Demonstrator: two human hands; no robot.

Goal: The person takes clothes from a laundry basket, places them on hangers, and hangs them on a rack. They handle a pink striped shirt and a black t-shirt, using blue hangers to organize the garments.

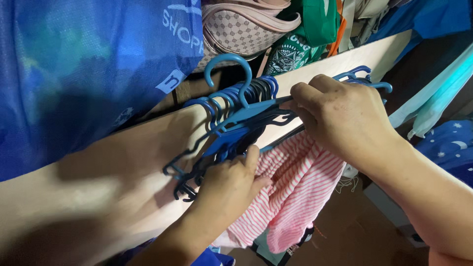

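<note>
Gripping a bunch of blue hangers (236,118) hung below a pale wooden shelf edge (123,148): right hand (340,118) fingers pinched on one hanger arm, left hand (229,184) curled closed around pink striped cloth (295,192) beneath.

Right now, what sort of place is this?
Probably a home wardrobe or closet. A bunch of blue hangers hangs in a row, the right hand gripping them; a pink striped garment hangs below, and bags are stacked on the shelf above.
</note>
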